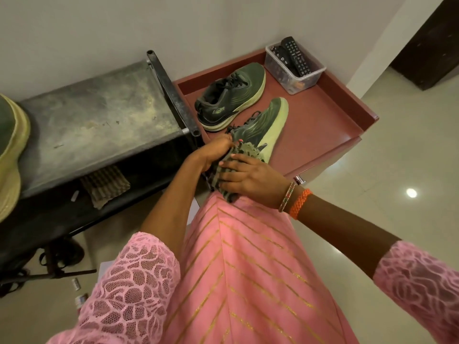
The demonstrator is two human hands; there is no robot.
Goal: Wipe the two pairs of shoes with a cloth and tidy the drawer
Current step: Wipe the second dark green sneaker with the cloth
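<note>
A dark green sneaker with a pale green sole lies tilted at the front of the open reddish drawer. My left hand grips it at the laces. My right hand presses a grey-green patterned cloth against the shoe's heel end. The matching sneaker rests on its sole further back in the drawer. Part of another pale-soled shoe shows at the far left edge on the metal rack.
A clear plastic box with remote controls stands in the drawer's back right corner. A worn metal rack sits left of the drawer, with a striped cloth on its lower shelf. Dark sandals lie on the tiled floor below.
</note>
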